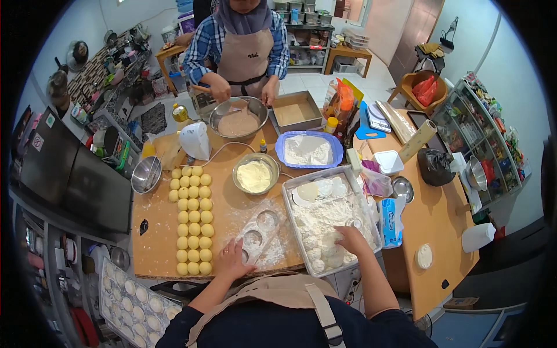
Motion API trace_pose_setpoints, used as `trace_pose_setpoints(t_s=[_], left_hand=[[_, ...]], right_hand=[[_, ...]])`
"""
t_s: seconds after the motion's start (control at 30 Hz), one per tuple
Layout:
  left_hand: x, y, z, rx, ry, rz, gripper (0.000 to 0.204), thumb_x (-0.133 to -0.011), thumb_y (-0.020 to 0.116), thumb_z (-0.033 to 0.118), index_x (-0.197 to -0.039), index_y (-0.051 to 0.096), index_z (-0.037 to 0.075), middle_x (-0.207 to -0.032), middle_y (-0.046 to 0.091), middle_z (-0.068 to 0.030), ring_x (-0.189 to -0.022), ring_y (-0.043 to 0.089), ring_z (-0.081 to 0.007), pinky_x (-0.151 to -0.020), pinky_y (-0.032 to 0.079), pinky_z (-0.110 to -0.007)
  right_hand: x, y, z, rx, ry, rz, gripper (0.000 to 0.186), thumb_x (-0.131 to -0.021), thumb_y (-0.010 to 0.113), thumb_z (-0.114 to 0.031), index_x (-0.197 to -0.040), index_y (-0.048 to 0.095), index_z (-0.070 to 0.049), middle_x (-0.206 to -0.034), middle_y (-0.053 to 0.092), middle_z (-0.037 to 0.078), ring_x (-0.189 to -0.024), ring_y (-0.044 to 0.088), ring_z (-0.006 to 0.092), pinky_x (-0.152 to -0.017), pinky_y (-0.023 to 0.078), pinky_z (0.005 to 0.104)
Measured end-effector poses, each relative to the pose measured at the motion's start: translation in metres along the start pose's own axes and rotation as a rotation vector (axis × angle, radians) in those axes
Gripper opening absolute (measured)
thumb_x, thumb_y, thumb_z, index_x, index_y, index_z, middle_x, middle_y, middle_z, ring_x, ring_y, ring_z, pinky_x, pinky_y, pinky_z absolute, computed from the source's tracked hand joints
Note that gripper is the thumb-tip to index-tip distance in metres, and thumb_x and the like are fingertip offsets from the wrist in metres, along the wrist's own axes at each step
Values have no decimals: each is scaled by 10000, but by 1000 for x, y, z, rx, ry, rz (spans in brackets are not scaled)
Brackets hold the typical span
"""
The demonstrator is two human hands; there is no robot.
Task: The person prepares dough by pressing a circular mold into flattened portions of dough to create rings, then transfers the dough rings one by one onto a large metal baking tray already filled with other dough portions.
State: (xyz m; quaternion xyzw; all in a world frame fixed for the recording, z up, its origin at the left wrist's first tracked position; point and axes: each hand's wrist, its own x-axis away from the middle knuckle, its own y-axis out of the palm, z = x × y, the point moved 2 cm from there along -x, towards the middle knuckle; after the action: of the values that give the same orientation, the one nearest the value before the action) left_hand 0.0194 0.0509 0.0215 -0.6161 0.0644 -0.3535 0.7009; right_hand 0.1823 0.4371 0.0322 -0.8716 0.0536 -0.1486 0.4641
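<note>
My left hand lies with its fingers stretched over the near end of a floured mould with round hollows on the table. My right hand reaches into a metal tray of flour, its fingers bent down at a pale, flour-covered round piece; what they hold is hard to make out. Lumps of floured dough sit beside it in the tray, and flat pale discs lie at its far end. Left of the mould, yellow dough balls stand in rows.
Beyond lie a bowl of pale yellow filling, a blue tub of flour and a white hand mixer. Across the table, another person stirs a bowl of brown mixture. A tray of floured rounds stands lower left.
</note>
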Motion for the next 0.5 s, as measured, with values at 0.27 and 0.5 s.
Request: trace_pose_setpoints(t_s=[0.27, 0.5], left_hand=[[-8, -9, -8, 25, 75, -1, 1026, -663, 767, 537, -1443, 309, 53, -1496, 292, -177, -1368, 320, -347, -1098, 318, -439], [-3, 0, -18, -35, 130, -3, 1059, -673, 768, 531, -1466, 262, 43, -1521, 245, -211, -1386, 301, -364, -1119, 264, -481]], right_hand=[[1, 9, 24, -651, 218, 176, 447, -773, 703, 1, -1198, 566, -4, -1065, 653, 118, -997, 634, 218, -839, 522, 327], [-89, 56, -111, -814, 47, -115, 445, -777, 717, -78, -1189, 565, -4, -1027, 658, 97, -978, 625, 200, -816, 522, 326]])
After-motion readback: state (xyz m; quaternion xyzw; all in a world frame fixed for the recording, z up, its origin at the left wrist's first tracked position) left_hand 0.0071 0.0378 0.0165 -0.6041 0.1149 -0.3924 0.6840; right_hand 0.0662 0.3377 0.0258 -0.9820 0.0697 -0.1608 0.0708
